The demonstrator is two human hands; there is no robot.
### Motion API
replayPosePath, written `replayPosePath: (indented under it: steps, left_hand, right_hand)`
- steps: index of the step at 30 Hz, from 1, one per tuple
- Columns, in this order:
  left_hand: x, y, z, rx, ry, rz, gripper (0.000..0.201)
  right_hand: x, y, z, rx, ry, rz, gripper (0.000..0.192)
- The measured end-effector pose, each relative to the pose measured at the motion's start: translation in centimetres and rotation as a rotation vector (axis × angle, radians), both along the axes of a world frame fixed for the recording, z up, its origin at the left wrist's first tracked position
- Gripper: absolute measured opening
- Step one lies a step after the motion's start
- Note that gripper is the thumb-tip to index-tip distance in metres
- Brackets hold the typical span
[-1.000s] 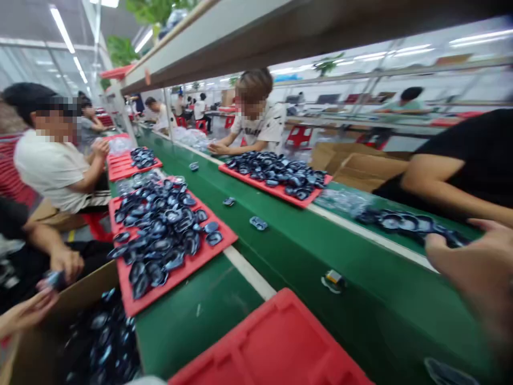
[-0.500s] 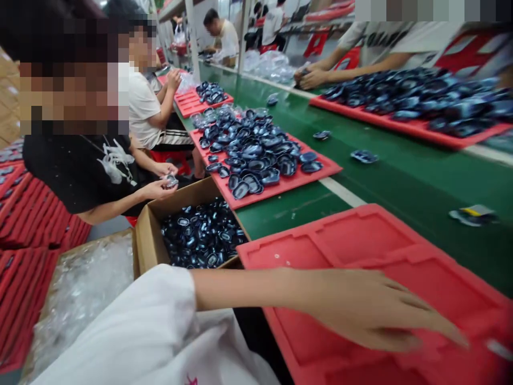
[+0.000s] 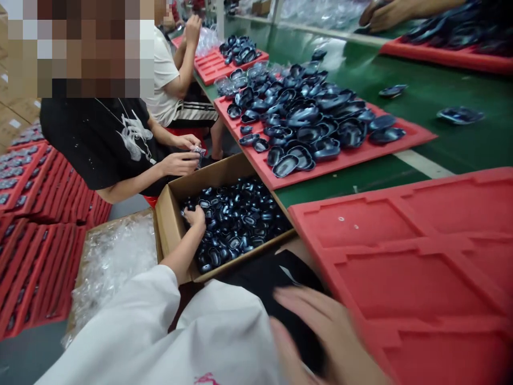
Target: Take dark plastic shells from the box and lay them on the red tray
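My left hand [image 3: 195,216] is inside a cardboard box [image 3: 170,214], at its left side. Its fingers are curled on a small dark plastic shell among many glossy blue-black shells [image 3: 234,243]; the hand partly hides it. Low in the view is my right hand [image 3: 320,326], blurred, with its fingers stretched apart and nothing in them. It hovers over my lap, beside the left edge of a red foam tray [image 3: 417,283] with shallow recesses. Two tiny pale rings lie in that tray's upper left recess.
A second red tray [image 3: 417,140] heaped with larger dark shells stands on the green table [image 3: 385,115]. To the left, a co-worker in a black shirt [image 3: 108,144] handles a small part. Clear plastic wrap [image 3: 116,256] fills an open box near stacked red trays [image 3: 44,267].
My left arm has swung from over the near red tray into the cardboard box. My right hand has come into view at the bottom. The view has turned left and down.
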State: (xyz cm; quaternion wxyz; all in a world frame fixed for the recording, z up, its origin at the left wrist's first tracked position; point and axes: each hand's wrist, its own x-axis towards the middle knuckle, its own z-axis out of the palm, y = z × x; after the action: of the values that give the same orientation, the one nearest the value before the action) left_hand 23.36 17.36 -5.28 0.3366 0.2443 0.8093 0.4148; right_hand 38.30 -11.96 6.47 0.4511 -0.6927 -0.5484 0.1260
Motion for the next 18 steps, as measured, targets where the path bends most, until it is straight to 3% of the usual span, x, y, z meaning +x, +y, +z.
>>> replayPosePath:
  steps: [2, 3, 6, 8, 13, 16, 18]
  left_hand:
    - [-0.1, -0.7, -1.2, -0.084, 0.035, 0.041, 0.033]
    - [-0.1, -1.1, -1.7, -0.114, 0.051, 0.048, 0.030]
    - [0.5, -2.1, -3.6, -0.172, 0.091, 0.052, 0.026]
    - [1.0, -1.9, -4.8, -0.217, 0.112, 0.082, 0.030]
    - [1.5, 0.0, -7.9, -0.352, 0.122, 0.177, 0.048]
    - [0.9, 0.5, -9.2, -0.320, 0.141, 0.129, 0.049]
    - [0.5, 0.4, -10.0, -0.238, 0.154, 0.098, 0.044]
  right_hand:
    - [-2.9, 8.0, 0.2, -0.123, 0.034, 0.270, 0.032]
    - [-3.8, 12.1, -0.6, -0.239, 0.022, 0.345, 0.034]
    - [-5.2, 23.1, -5.2, -0.659, -0.107, 0.374, 0.050]
    - [-5.4, 28.4, -8.6, -0.734, -0.199, 0.435, 0.056]
    - [-6.5, 36.5, -14.2, -0.699, -0.331, 0.609, 0.062]
    - [-7.2, 38.8, -16.6, -0.774, -0.270, 0.664, 0.059]
    - [-7.5, 38.8, -18.2, -0.837, -0.247, 0.658, 0.059]
